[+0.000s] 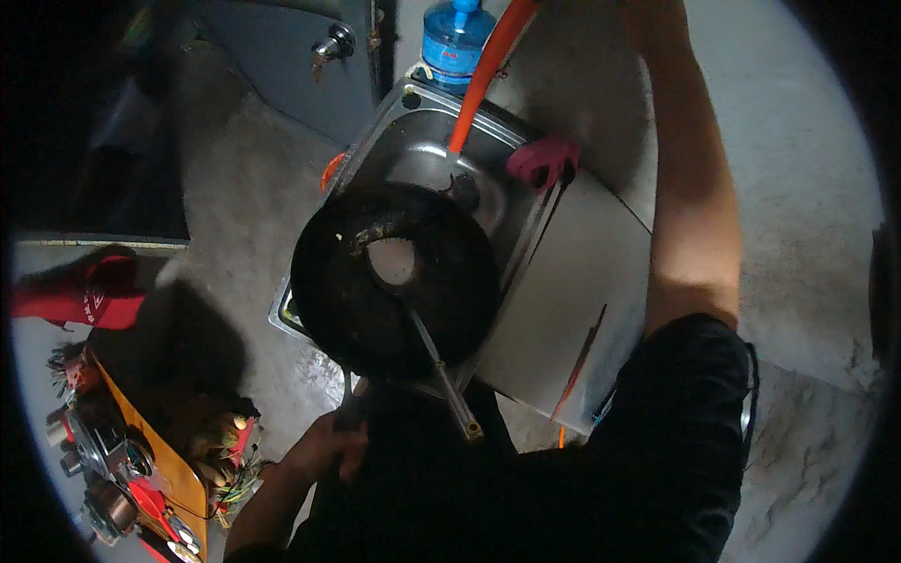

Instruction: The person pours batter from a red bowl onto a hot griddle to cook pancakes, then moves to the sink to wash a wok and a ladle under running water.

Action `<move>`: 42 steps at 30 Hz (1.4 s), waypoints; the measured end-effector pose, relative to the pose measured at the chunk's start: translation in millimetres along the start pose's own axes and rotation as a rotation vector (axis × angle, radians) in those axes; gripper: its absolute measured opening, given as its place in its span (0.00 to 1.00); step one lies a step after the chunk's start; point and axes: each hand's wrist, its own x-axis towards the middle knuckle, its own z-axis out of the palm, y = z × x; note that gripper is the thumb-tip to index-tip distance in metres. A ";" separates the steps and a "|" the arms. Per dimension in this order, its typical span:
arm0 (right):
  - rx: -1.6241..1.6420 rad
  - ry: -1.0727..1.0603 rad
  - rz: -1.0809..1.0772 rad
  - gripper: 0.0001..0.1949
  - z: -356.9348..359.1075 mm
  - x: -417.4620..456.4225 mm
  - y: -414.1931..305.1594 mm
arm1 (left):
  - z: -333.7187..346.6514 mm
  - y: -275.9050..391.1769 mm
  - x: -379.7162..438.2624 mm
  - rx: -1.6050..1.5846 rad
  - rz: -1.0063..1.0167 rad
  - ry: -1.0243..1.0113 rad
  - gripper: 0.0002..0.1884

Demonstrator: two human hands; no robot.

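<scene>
My left hand [338,440] grips the handle of a black wok [450,310] at its near side. The wok sits over the near part of a stainless steel sink [507,127]. A long-handled metal ladle [429,338] rests in the wok, its handle reaching out over the rim towards me. My right arm stretches up past the sink, and my right hand [651,24] is mostly cut off by the top edge, so its grip is hidden. From the top, an orange hose [486,74] points down into the sink, with what looks like water at its end.
A blue water jug [457,46] stands behind the sink. Pink cloth or rubber [542,163] hangs over the sink's right rim, beside a pale counter [556,310]. At lower left, a wooden board [158,450] bears pots and utensils. A metal tap [333,43] projects at upper left.
</scene>
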 end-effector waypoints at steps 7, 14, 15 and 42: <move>0.732 -0.948 0.526 0.21 149.4 -174.5 -98.8 | -9.4 28.8 19.2 -0.058 -0.140 0.023 0.11; 1.061 -0.884 0.831 0.23 240.6 -295.4 -193.0 | -26.2 41.0 29.0 0.026 -0.165 -0.007 0.11; 1.066 -0.824 0.868 0.23 243.4 -295.8 -197.2 | -26.7 42.7 30.8 0.029 -0.175 -0.027 0.11; 1.140 -0.298 1.498 0.26 21.7 -276.3 -173.6 | -74.8 155.1 133.6 0.566 -0.097 0.026 0.11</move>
